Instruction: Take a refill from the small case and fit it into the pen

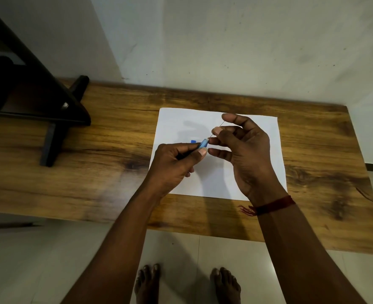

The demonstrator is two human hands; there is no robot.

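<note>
Over the white paper sheet (216, 150) mid-counter (106, 150), the left hand (172, 165) grips a blue pen (203, 143); the right hand (244, 150) pinches its thin refill (217, 128). Apparently refill fitting; next needs steady alignment.

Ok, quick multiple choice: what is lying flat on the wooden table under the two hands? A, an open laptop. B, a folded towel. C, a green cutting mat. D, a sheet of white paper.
D: a white sheet of paper lies flat on the wooden table, beneath the left hand and right hand.
</note>
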